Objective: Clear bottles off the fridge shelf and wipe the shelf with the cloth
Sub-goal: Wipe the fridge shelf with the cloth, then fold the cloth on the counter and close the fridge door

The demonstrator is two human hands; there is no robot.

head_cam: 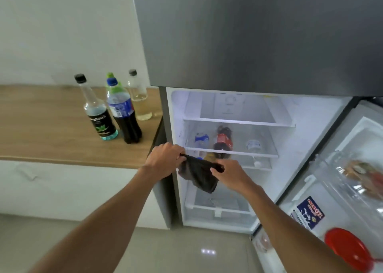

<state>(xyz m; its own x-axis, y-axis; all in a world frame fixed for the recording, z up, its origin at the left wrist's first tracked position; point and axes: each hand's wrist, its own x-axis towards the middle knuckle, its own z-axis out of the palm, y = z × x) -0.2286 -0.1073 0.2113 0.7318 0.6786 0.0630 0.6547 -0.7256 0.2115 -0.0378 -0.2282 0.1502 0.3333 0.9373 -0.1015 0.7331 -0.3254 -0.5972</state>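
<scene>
My left hand (165, 159) and my right hand (230, 174) both grip a dark cloth (200, 175), stretched between them in front of the open fridge. Behind the cloth the upper glass shelf (238, 122) is bare. The middle shelf (248, 153) has bottles under it: a blue-labelled bottle (201, 140), a red-labelled cola bottle (223, 141) and a clear water bottle (253, 145). On the wooden counter (47, 125) to the left stand a black-labelled glass bottle (97, 115), a dark soda bottle (122, 111), a green-capped bottle (116, 87) behind it, and a clear bottle (139, 98).
The fridge door (339, 181) stands open at the right, its racks holding a milk carton (309, 212), a clear container and a red lid (348, 250). The grey freezer door (248, 34) looms above. A drawer (219, 206) sits at the fridge bottom. Tiled floor lies below.
</scene>
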